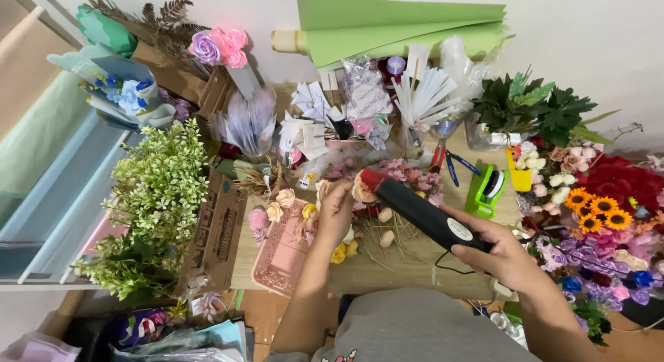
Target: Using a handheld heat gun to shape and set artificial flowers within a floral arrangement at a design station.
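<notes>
- The right hand [499, 255] is closed around a black glue gun [415, 208], its red nozzle touching a peach artificial rose [362, 190].
- The left hand [337, 210] pinches that rose from below, above the wooden table [415, 268].
- Gluing appears underway; steady aim seems needed.
- A pink basket [280, 261] of blooms, green tape dispenser [486, 189] and sunflowers [598, 211] crowd close.

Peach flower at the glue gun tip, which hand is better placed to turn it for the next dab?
Left, probably. The left hand already pinches the peach flower, while the right hand is full, gripping the glue gun.
</notes>
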